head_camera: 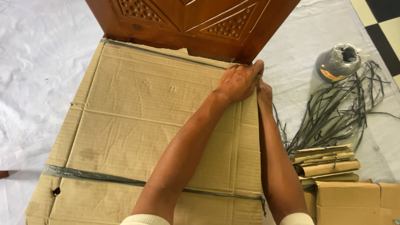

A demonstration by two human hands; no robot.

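**A:** What are the hands doing?

**B:** Two bare hands are meeting at about one o'clock in the view. The left hand (238, 82) is lying flat on top, fingers curling over the far right corner of a large sheet of cardboard (137, 125). The right hand (264, 92) is sitting just beside and below it, at the sheet's right edge. The hands are touching each other. The left one is gripping the corner; I cannot tell whether the right is gripping or only pressing, since it is partly hidden.

**A:** Where is the cardboard lying?

**B:** It is filling the middle and left of the view, wrapped over a carved wooden door (196, 21), whose bare end is sticking out at twelve o'clock. Two grey straps (96, 177) are crossing the sheet, one near the top edge and one near the bottom.

**A:** What else is there?

**B:** At two o'clock one spool (337, 62) of grey strapping is standing, wrapped in clear plastic. Loose strands (333, 112) are trailing from it towards three o'clock. At four o'clock one tied bundle of folded cardboard strips (327, 162) is resting, and at five o'clock a cardboard box (354, 202). A white cloth (37, 62) is covering the floor beneath everything.
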